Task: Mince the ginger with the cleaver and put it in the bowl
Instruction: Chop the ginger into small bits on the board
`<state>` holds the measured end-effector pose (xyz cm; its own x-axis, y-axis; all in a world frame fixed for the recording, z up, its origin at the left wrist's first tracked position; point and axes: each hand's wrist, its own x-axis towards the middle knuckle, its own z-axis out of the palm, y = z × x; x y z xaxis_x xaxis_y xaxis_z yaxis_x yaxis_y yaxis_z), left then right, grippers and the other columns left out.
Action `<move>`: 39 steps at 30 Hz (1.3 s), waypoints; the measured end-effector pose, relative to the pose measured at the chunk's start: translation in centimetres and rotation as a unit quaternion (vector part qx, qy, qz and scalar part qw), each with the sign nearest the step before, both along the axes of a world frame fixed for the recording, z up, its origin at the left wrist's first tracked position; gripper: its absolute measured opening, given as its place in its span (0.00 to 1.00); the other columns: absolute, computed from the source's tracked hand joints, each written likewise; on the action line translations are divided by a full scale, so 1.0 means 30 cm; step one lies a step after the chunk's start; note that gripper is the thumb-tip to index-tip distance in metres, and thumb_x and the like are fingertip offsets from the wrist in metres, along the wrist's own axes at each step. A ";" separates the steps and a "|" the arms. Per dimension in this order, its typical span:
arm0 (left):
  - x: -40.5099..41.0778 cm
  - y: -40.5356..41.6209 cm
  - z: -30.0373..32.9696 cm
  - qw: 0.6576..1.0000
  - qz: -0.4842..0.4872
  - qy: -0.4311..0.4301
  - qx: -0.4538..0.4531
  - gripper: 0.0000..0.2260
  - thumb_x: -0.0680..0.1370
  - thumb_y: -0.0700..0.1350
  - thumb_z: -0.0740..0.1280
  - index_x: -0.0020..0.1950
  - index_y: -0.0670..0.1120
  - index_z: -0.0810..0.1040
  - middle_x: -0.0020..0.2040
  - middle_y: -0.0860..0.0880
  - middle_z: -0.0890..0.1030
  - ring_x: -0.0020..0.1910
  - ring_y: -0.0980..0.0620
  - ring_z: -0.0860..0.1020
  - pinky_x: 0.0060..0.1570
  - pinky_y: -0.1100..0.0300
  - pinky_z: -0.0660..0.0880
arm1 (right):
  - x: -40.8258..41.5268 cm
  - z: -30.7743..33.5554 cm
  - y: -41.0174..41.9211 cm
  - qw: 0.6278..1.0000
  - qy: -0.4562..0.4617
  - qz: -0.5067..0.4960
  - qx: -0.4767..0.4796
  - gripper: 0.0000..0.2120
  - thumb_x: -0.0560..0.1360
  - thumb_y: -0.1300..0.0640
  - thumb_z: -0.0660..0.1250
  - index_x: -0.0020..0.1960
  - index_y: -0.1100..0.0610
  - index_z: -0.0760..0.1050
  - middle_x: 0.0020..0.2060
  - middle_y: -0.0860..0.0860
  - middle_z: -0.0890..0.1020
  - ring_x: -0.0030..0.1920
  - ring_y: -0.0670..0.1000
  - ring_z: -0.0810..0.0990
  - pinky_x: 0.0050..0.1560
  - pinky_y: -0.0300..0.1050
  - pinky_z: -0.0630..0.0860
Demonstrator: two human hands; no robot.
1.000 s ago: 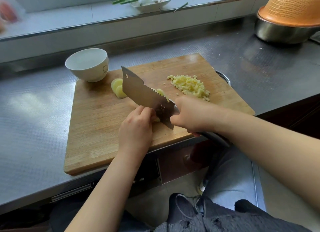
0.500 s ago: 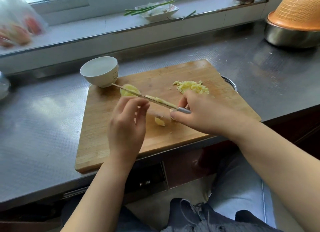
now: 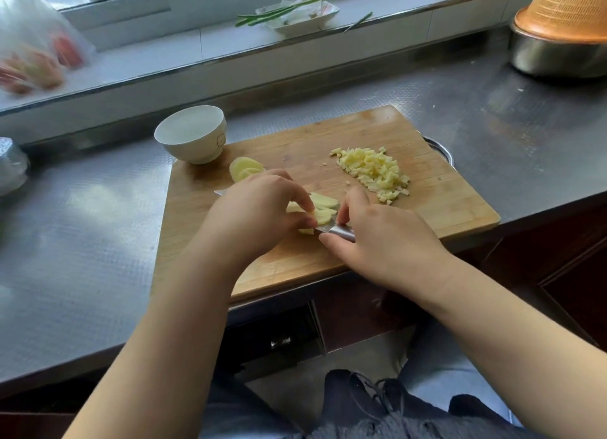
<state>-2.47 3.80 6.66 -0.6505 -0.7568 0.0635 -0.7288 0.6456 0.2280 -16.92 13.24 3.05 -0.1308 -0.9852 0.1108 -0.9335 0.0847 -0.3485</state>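
On the wooden cutting board (image 3: 427, 215) lies a pile of minced ginger (image 3: 374, 172) at the right. A stack of ginger slices (image 3: 244, 167) lies near the white bowl (image 3: 192, 133), which stands empty on the board's far left corner. My right hand (image 3: 377, 238) grips the cleaver (image 3: 338, 231) by its handle, blade flat and mostly hidden under my left hand. My left hand (image 3: 259, 212) rests over the blade, fingertips pinching ginger slices (image 3: 323, 207) that lie on it.
A steel counter (image 3: 82, 241) surrounds the board. A steel basin with an orange colander (image 3: 565, 21) stands at the far right. On the windowsill sit a plate with green onions (image 3: 295, 13) and a plastic bag (image 3: 33, 54) at the left.
The cleaver went from tilted up to lying flat on the board. My left hand moved onto the blade and took hold of the ginger slices there.
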 end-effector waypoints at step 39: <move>-0.082 -0.130 -0.077 0.981 -0.157 -0.100 0.047 0.11 0.75 0.46 0.72 0.56 0.51 0.77 0.52 0.57 0.76 0.50 0.57 0.76 0.49 0.62 0.73 | 0.124 0.005 0.133 0.996 0.018 0.084 -0.029 0.18 0.80 0.38 0.57 0.58 0.51 0.62 0.46 0.48 0.82 0.45 0.52 0.82 0.38 0.45 0.71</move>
